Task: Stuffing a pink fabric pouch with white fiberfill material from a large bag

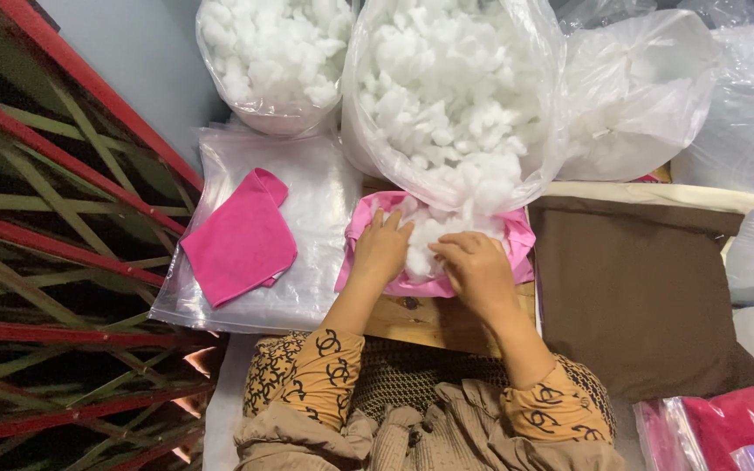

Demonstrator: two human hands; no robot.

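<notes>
A pink fabric cover (pixel 517 237) lies open on a wooden board (pixel 429 321) in front of me, with white fluffy stuffing (pixel 434 235) in its mouth. My left hand (pixel 380 249) rests flat on the cover's left side, fingers touching the stuffing. My right hand (pixel 478 267) is curled over the stuffing, pressing it into the cover. Just behind, a big clear plastic bag of white stuffing (pixel 451 96) leans over the cover.
A folded pink cloth (pixel 239 237) lies on flat clear plastic bags (pixel 316 218) at the left. A second stuffing bag (pixel 268 57) stands at the back left, more plastic bags (pixel 639 87) at the back right. Brown cushions (pixel 639 288) sit right; a red metal frame (pixel 63 201) runs along the left.
</notes>
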